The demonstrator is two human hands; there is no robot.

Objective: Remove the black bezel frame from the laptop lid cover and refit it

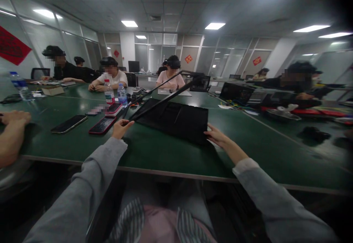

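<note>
A flat black bag [182,120] with long straps lies at a slant over the table in front of me. One strap [168,97] rises from its left side toward the upper right. My left hand [122,128] is closed, thumb and fingers pinching at the bag's left end, where the strap starts. At the opposite end, my right hand [217,135] grips the bag's right edge, thumb on top; some of its fingers are hidden beneath. A phone in a red case [102,125] rests just left of my left hand.
A dark phone [68,124] and two bottles, one red-labelled [109,94] and one blue-labelled [122,95], stand or lie to the left on the green table [165,158]. Another person's arm [13,136] rests at far left. Cables, a tray [282,114] and several people are around.
</note>
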